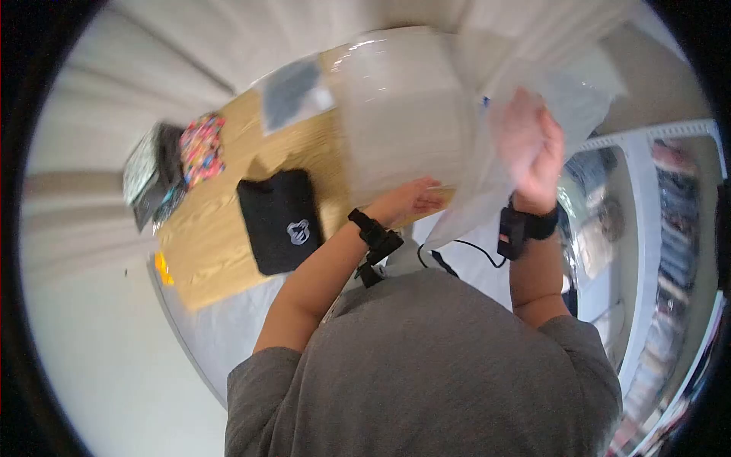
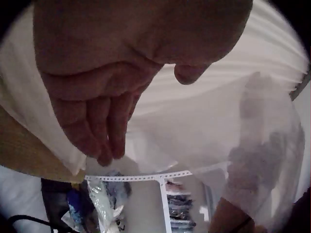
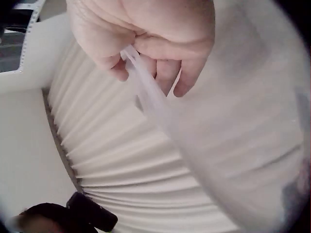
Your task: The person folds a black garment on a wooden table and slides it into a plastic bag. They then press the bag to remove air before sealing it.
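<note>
A translucent plastic bag (image 1: 476, 186) hangs from my right hand (image 1: 529, 148), raised at the right of the table. In the right wrist view the thumb and fingers pinch its edge (image 3: 153, 94). My left hand (image 1: 411, 199) is low over the table's near edge, beside a wide clear plastic sheet or bag (image 1: 403, 114). Its fingers (image 2: 116, 121) are extended and loose in the left wrist view, with nothing gripped. The right forearm shows blurred through the held bag there. Left of my left arm lies a folded black garment (image 1: 278, 217) with a white logo.
A bagged dark garment (image 1: 293, 95) lies at the table's back. Patterned colourful fabric (image 1: 202, 148) and dark packets (image 1: 156, 171) sit at the far left. White shelving (image 1: 647, 228) with bagged clothes stands on the right. A black cable (image 1: 483, 247) loops near my body. Pleated curtain (image 3: 121, 141) hangs behind.
</note>
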